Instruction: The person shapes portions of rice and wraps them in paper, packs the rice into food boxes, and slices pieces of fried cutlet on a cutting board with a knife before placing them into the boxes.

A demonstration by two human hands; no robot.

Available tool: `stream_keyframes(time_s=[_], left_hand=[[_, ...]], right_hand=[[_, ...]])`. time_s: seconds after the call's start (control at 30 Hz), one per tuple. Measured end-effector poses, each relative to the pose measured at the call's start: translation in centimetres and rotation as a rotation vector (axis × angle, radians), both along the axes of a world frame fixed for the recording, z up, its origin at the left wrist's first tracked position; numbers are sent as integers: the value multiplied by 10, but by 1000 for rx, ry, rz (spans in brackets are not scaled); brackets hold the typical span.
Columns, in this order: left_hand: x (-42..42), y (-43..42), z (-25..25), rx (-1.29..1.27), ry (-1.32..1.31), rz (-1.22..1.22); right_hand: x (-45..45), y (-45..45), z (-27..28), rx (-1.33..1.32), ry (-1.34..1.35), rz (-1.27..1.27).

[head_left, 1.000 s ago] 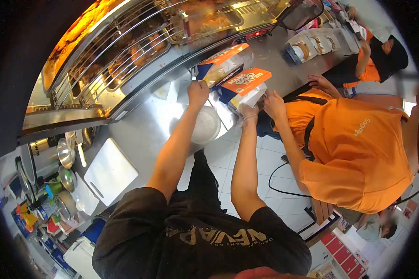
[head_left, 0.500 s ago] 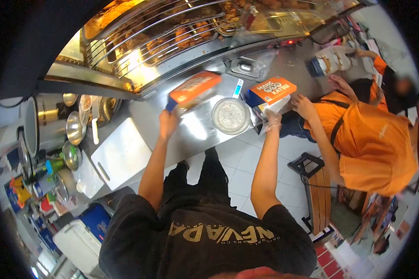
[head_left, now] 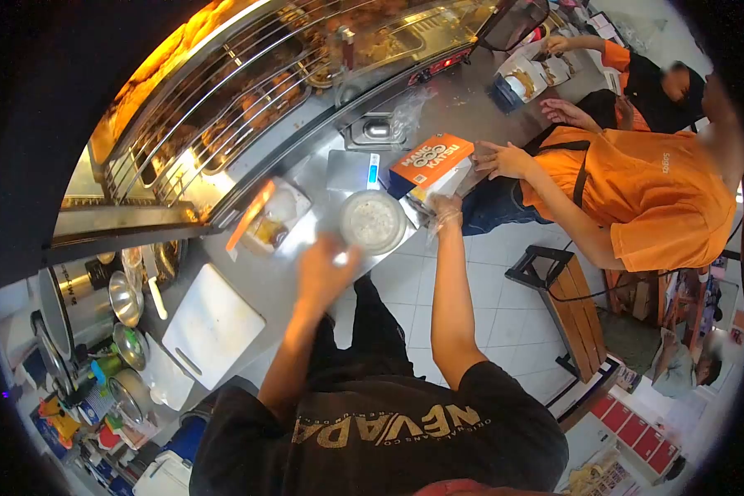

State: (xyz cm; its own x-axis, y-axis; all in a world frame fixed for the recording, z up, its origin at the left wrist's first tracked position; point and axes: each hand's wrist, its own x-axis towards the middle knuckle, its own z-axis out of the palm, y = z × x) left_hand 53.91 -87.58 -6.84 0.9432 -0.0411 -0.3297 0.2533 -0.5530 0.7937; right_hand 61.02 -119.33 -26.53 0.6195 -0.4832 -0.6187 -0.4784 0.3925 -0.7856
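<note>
My left hand (head_left: 326, 277) is smeared by motion over the counter's front edge, left of the round lidded container (head_left: 373, 221); its fingers cannot be made out. Further left, an open box (head_left: 277, 217) with an orange flap and food inside rests on the steel counter. My right hand (head_left: 446, 212), in a clear glove, is closed at the lower edge of an orange and white box (head_left: 430, 162). A co-worker's hand (head_left: 504, 159) is just right of that box. Between the two boxes lies a scale (head_left: 354, 171) with a blue display.
A heated display case (head_left: 256, 99) with fried food runs behind the counter. A white cutting board (head_left: 213, 324) lies at the left, near metal bowls (head_left: 126, 299). A co-worker in orange (head_left: 661, 190) stands at the right, another person beyond, by a tray of food (head_left: 521, 83).
The left box has been let go on the counter, its flap now raised, and my left hand has moved back towards the right. My right hand stays at the other box; the co-worker's hand has spread.
</note>
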Motion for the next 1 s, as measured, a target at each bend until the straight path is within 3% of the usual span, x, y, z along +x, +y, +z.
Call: stream_keyframes(time_s=[0.07, 0.13, 0.17, 0.2, 0.3, 0.33, 0.43, 0.53, 0.63, 0.7, 0.77, 0.8, 0.87, 1.0], left_hand=[[28, -62, -15, 29, -430, -201], [73, -116, -7, 160, -776, -186], [94, -137, -20, 169, -782, -196], [112, -149, -37, 165, -717, -239], [156, -164, -78, 136, -370, -433], [161, -161, -75, 88, -363, -414], [164, -148, -46, -38, -332, -369], [157, -126, -13, -67, -339, -359], [140, -91, 28, -76, -284, -352], [121, -57, 48, -30, -289, -341], [95, -23, 68, -50, -251, -308], [80, -6, 76, -137, -180, -269], [56, 29, 66, -59, -223, -245], [13, 95, 36, -56, -190, -238]], right_hand=[[5, 2, 2, -100, 42, 51], [3, 4, 6, -9, -50, 16], [1, 7, 11, 35, -98, -1], [2, 20, 54, 64, -71, -28], [2, 5, -8, -28, -164, -57], [1, 5, -4, -193, -132, 13], [-2, 12, 41, -211, -99, -8], [-14, 18, 45, -258, -246, -54], [-40, 41, 75, -317, -35, 52], [-63, 72, 91, 53, -170, -58], [-85, 114, 118, 128, -189, -77], [-95, 141, 142, 12, -154, -34], [-116, 187, 150, -149, -150, 16], [-174, 255, 109, -284, -194, 40]])
